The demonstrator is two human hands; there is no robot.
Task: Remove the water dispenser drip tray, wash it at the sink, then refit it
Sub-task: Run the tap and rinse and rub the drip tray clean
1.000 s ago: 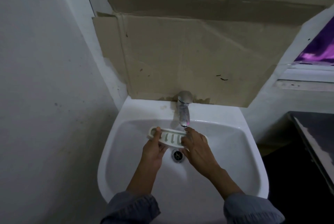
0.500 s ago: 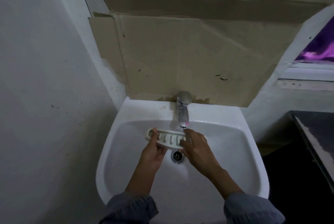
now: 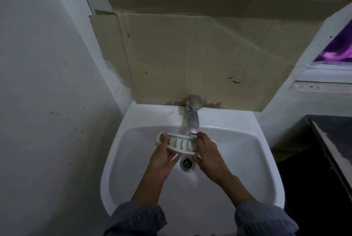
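Grip of both hands (left hand [image 3: 162, 156], right hand [image 3: 206, 153]) brackets drip tray [image 3: 180, 144].

No text, label, brand, number or sign can be read anywhere here; the dark marks on the cardboard [image 3: 190, 60] behind the tap [image 3: 192, 115] are not letters.

One camera only, worn on the person's head, looking forward and steeply down from above the sink [image 3: 253, 140], which fills the lower middle. It is close: both forearms enter from 6 o'clock. The tap [image 3: 192, 115] lies toward 12 o'clock, with cardboard [image 3: 200, 60] on the wall above it. The wide lens bends the wall at 9 o'clock and the dark bench [image 3: 335, 140] at 3 o'clock.
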